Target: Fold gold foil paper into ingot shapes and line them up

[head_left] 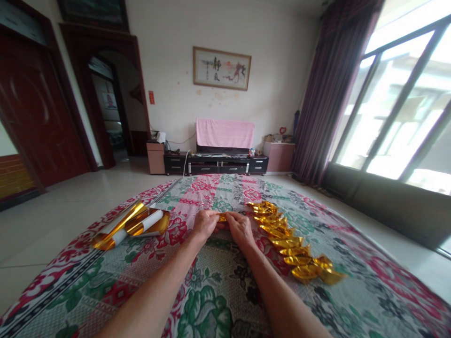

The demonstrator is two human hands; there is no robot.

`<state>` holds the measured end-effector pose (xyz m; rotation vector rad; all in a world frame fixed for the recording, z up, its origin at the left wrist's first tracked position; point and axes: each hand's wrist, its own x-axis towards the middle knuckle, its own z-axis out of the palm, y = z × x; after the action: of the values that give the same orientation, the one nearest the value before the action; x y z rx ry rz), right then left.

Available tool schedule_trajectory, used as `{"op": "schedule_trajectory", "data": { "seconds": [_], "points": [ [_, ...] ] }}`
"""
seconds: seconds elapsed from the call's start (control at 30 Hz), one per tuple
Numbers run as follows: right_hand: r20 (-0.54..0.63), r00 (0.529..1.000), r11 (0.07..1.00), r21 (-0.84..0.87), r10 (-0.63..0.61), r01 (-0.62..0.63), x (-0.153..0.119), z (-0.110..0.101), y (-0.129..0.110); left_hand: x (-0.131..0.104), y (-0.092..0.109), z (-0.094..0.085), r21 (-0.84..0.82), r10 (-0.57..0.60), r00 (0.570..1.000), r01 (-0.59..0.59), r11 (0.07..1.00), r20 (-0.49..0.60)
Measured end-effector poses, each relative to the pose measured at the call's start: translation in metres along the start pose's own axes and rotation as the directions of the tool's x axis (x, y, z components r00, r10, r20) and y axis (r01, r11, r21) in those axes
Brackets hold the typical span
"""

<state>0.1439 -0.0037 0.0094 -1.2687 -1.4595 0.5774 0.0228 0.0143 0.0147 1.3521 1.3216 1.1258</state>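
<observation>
Between my two hands is a small folded piece of gold foil paper (222, 217), mostly covered by my fingers. My left hand (205, 224) grips its left end, and my right hand (240, 228) grips its right end, thumbs on top. To the right of my right hand, folded gold paper ingots (287, 242) lie in a slanting row on the cloth. Left of my left hand are loose, curled gold foil sheets (150, 221) with white undersides.
A flowered cloth (207, 305) covers the surface under my hands. Beyond it stand a low black cabinet (207, 168) and a pink towel (225, 133) draped over something. A purple curtain (324, 94) hangs by the window on the right.
</observation>
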Motion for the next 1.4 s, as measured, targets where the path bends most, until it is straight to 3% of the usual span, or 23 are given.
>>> {"op": "schedule_trajectory", "data": {
  "seconds": [0.4,0.77,1.03,1.4],
  "points": [
    [-0.002,0.999,0.999,0.009,0.033,-0.033,0.004,0.002,0.007,-0.005,0.011,-0.003,-0.058,-0.053,0.999,0.054,0.997,0.013],
    [-0.036,0.998,0.998,0.008,0.056,-0.056,0.005,0.005,0.012,-0.003,0.008,-0.005,-0.112,-0.06,0.998,0.063,0.992,0.025],
    [-0.065,0.997,0.999,-0.011,0.037,-0.038,0.003,0.006,0.011,0.007,-0.007,0.0,0.031,0.022,0.998,-0.02,0.999,-0.053],
    [-0.057,0.998,1.0,-0.021,0.022,-0.024,0.002,0.003,0.008,0.008,-0.011,0.001,0.055,0.057,0.996,-0.053,0.997,-0.074]
  ]
}}
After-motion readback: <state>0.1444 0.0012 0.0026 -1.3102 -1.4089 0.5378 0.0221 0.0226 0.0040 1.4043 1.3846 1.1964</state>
